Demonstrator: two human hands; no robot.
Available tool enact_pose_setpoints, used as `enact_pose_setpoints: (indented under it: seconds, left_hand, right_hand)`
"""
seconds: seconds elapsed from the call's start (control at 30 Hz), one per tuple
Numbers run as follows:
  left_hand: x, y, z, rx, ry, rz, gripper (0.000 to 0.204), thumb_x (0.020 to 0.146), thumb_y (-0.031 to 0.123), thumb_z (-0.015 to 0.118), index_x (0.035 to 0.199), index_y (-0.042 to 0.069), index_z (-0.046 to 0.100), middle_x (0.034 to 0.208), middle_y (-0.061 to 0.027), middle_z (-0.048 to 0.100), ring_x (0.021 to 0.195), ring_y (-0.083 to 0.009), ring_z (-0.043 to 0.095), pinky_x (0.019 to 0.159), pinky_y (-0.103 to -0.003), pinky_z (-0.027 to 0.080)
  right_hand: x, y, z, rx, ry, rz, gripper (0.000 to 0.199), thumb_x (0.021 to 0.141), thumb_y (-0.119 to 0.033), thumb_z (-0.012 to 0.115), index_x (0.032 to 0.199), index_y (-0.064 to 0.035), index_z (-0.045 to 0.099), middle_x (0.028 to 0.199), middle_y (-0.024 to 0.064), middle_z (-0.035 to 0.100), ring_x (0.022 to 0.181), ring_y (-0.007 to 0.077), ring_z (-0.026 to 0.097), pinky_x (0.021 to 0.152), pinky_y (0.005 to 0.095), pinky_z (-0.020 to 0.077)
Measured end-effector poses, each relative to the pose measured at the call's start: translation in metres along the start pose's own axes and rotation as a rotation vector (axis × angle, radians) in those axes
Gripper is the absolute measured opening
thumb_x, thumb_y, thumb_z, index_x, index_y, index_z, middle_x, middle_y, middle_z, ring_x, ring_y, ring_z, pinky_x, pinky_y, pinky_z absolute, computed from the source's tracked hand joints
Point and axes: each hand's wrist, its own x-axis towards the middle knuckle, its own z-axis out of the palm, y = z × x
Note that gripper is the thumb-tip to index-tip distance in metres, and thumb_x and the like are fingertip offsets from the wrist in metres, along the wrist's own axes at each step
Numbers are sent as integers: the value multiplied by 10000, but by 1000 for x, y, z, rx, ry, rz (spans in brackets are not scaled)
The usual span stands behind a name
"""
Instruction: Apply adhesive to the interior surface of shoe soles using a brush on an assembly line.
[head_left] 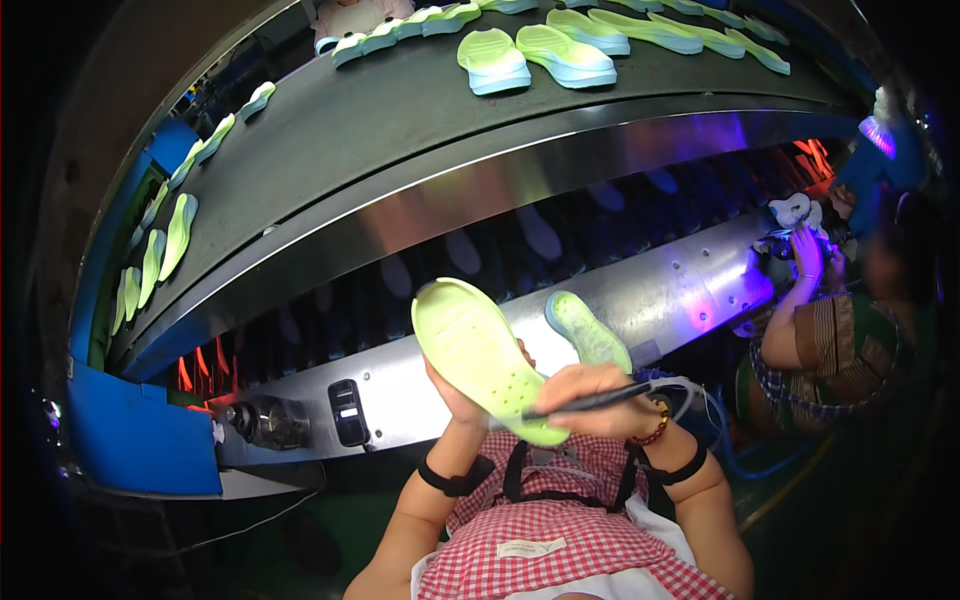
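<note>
My left hand (455,393) grips a yellow-green shoe sole (468,335) from beneath, its broad inner face turned up. A cluster of small holes shows near the end closest to me. In my right hand (592,385) is a black pen-shaped applicator (600,400) with a thin tube or cable trailing from its back end. Its blurred tip lies over the near end of the sole; contact I cannot tell. Just beyond my hands, a second, paler green sole (588,330) rests on the metal ledge (680,285).
A dark conveyor belt (330,140) carries several soles (565,55) along its far side and left end. On the ledge stand a black phone-like device (348,412) and a clear bottle (275,422). A co-worker (820,345) handles a white shoe part at right. Orange-red heaters glow under the belt.
</note>
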Motion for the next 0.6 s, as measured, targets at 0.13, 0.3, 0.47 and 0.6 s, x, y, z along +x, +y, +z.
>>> enact_pose_setpoints:
  seconds: [0.13,0.3,0.47,0.6]
  left_hand:
    - [7,-1,-9,-41,-14,196,877,749,736,159,1162,26,467,941,-238,575,776,-356,575,709,-455,473]
    - [5,12,-14,-48,-58,289,909,705,778,246,1163,33,495,969,-214,545,810,-313,548,786,-419,438]
    - [5,20,-8,-57,-244,327,886,708,779,258,1209,83,479,1040,-210,506,895,-307,521,797,-422,432]
    - [5,27,-4,-75,-110,363,935,697,797,219,1202,54,478,1001,-249,548,845,-340,558,788,-444,431]
  right_hand:
    - [1,11,2,-220,0,-90,212,674,-20,697,883,-31,666,885,96,646,851,212,604,773,304,485]
    - [-6,3,0,-226,11,-108,216,672,-9,695,884,-29,660,875,96,653,872,209,602,782,307,483]
    - [-15,2,3,-243,-68,-98,215,670,0,697,880,-13,655,897,91,655,872,218,602,786,308,483]
    - [-14,2,-6,-162,131,-131,216,684,-1,691,896,-20,655,911,83,652,884,209,598,795,300,478]
